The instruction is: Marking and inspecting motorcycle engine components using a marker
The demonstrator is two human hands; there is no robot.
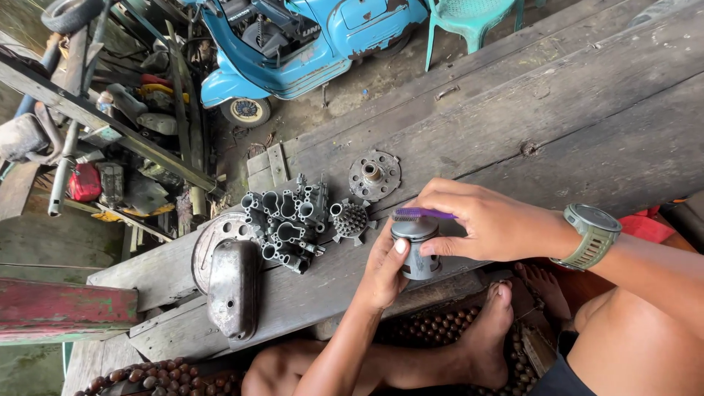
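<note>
Left grip [383, 273] around piston [419, 246], toothbrush [424, 213] above.

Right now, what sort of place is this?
Likely an informal open-air repair workshop: a worn blue scooter parked on the dirt, dismantled engine parts on a plank bench, scrap metal piled beside it.
</note>
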